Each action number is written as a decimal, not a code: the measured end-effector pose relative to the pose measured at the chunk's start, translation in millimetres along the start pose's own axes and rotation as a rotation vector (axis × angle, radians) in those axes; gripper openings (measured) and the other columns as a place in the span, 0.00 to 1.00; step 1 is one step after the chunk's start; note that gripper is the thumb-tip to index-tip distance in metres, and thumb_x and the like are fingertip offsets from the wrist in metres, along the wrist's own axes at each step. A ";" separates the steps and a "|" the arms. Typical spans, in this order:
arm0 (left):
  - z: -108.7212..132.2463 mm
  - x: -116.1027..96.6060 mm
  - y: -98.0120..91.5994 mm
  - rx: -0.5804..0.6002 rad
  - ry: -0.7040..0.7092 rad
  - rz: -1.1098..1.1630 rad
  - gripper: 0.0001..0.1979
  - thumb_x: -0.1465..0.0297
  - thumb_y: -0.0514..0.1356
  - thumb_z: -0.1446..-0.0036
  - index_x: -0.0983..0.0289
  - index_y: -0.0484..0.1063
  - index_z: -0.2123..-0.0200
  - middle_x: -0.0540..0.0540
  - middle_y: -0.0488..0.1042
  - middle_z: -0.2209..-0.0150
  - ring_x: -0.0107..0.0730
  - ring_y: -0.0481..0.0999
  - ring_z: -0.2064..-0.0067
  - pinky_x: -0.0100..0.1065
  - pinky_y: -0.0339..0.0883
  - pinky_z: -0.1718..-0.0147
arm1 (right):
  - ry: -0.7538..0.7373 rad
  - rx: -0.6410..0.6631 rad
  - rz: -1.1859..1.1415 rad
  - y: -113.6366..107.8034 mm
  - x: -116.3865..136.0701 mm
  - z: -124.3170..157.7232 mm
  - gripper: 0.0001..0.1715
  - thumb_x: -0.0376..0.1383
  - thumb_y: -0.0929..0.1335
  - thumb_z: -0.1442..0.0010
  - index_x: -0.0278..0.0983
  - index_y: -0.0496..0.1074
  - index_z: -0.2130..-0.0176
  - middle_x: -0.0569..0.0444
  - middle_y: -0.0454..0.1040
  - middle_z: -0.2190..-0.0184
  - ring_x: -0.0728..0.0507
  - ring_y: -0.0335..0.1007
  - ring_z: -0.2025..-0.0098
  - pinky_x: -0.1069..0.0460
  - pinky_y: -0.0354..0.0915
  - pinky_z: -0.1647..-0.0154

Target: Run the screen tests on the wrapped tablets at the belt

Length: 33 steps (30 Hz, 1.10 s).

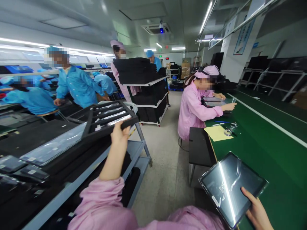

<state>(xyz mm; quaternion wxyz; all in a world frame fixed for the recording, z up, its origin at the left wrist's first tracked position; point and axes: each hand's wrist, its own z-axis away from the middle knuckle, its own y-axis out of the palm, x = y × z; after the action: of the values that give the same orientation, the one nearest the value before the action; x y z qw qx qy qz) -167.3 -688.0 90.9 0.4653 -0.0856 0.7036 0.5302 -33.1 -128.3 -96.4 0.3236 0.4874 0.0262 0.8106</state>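
Observation:
My left hand (pixel 118 132) is closed on the near edge of a black foam tray (pixel 107 119), which is tilted above a cart at the left. Slots in that tray hold several items in shiny clear film. At the lower right, my right hand (pixel 255 206) grips a dark tablet-like panel (pixel 232 188) by its right side, thumb on the glass. The panel is wrapped in clear film, bears a small white label and is held over the edge of the green table (pixel 275 153).
A grey cart (pixel 141 151) carries black foam and film-wrapped panels (pixel 57 143). A person in pink (pixel 192 105) sits at the green table, near a yellow sheet (pixel 218 133) and tape rolls. Beyond the aisle stands a loaded rack (pixel 150 105). People in blue work at the left.

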 end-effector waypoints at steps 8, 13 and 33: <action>-11.2 84.6 82.4 -0.050 -0.102 0.162 0.08 0.74 0.63 0.40 0.65 0.71 0.57 0.53 0.76 0.57 0.29 0.78 0.58 0.34 0.76 0.59 | -0.067 -0.089 0.028 6.9 0.4 7.2 0.37 0.38 0.81 0.78 0.38 0.73 0.64 0.54 0.79 0.73 0.33 0.78 0.69 0.44 0.79 0.68; -27.7 91.2 107.4 -0.033 -0.207 0.165 0.16 0.64 0.61 0.36 0.65 0.70 0.48 0.58 0.74 0.50 0.36 0.77 0.55 0.41 0.76 0.58 | -0.047 -0.090 0.038 -4.3 -6.6 2.8 0.38 0.40 0.83 0.73 0.37 0.73 0.61 0.53 0.81 0.68 0.33 0.79 0.69 0.45 0.78 0.72; 336.6 157.9 -74.8 0.802 -0.949 -0.219 0.31 0.53 0.77 0.73 0.36 0.77 0.60 0.57 0.79 0.52 0.55 0.78 0.47 0.50 0.75 0.54 | -0.201 0.136 -0.071 109.6 -12.0 8.5 0.36 0.43 0.82 0.71 0.37 0.75 0.61 0.54 0.80 0.68 0.39 0.77 0.67 0.46 0.76 0.61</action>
<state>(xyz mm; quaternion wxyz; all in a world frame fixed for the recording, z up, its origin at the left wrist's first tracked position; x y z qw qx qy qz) -18.7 -382.8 -78.3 0.7744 0.2685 0.5517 0.1545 -77.1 -223.7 -62.0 0.3191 0.5859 0.0656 0.7420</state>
